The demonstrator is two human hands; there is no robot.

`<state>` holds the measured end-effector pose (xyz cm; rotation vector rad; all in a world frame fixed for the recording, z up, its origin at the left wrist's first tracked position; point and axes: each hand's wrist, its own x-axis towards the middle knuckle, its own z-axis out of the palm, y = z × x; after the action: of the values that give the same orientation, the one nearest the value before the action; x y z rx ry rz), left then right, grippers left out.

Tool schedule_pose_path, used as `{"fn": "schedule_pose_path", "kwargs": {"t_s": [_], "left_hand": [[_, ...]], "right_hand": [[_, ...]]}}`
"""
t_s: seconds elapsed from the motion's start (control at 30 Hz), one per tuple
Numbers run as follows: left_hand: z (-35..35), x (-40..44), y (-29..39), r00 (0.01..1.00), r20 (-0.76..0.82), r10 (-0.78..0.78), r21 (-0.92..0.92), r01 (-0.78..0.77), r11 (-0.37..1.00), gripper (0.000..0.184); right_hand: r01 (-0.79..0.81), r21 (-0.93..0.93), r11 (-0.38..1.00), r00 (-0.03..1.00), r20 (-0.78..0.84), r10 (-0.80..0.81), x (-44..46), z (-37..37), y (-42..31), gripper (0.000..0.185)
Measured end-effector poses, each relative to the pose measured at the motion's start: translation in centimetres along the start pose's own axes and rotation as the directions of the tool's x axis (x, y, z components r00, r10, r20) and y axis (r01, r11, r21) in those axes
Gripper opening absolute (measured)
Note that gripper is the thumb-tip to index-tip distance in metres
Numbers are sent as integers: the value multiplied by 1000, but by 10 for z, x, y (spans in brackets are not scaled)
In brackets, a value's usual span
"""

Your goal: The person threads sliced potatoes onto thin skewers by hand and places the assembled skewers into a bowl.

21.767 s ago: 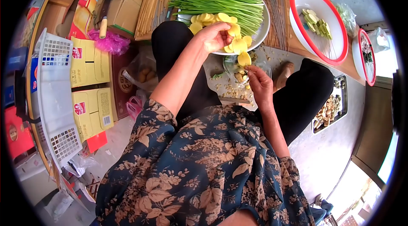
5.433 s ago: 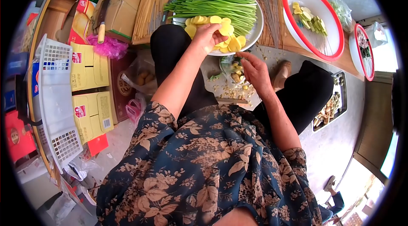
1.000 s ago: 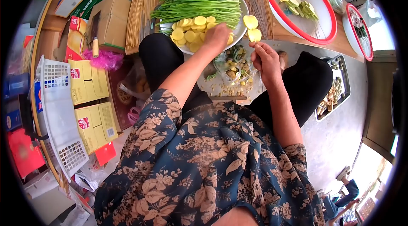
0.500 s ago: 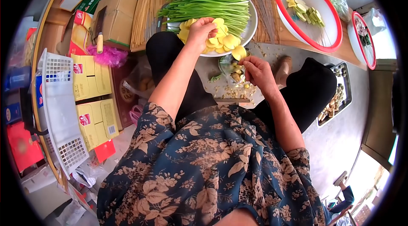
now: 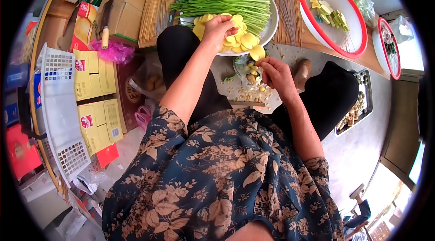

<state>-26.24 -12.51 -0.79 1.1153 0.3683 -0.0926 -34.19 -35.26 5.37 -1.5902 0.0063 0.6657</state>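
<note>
My right hand is closed in a pinch, with a round yellow potato slice standing out from its fingertips. Whether a thin skewer runs through that slice is too fine to make out. Fingers curled together, my left hand is over a pile of yellow potato slices; its fingertips touch the slices, and what they pinch is hidden. The pile lies on the near side of a large white basin, in front of a thick bundle of green chives.
Thin sticks lie left of the basin, with metal skewers to its right. A red-rimmed bowl holds skewered slices. A tray of pieces sits on the floor at right. A knife leans by cartons at left.
Both hands stay close to where they were. The left fingers have shifted slightly right over the pile, and the slice at my right fingertips has moved slightly up. The whole view has shifted a little.
</note>
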Motion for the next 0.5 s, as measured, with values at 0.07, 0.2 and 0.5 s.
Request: {"fn": "schedule_pose_path", "kwargs": {"t_s": [0.07,0.2,0.5], "left_hand": [[0,1,-1,1000,5,4,-8,-4,1000,13],[0,1,-2,999,23,32,-4,-32,999,13],[0,1,-5,968,60,245,289,-252,923,16]], "right_hand": [[-4,-2,1000,1000,-2,4,0,1,0,19],[-5,2,1000,1000,-3,5,1,0,1,19],[8,-27,1000,999,-34,-9,5,2,5,19]]}}
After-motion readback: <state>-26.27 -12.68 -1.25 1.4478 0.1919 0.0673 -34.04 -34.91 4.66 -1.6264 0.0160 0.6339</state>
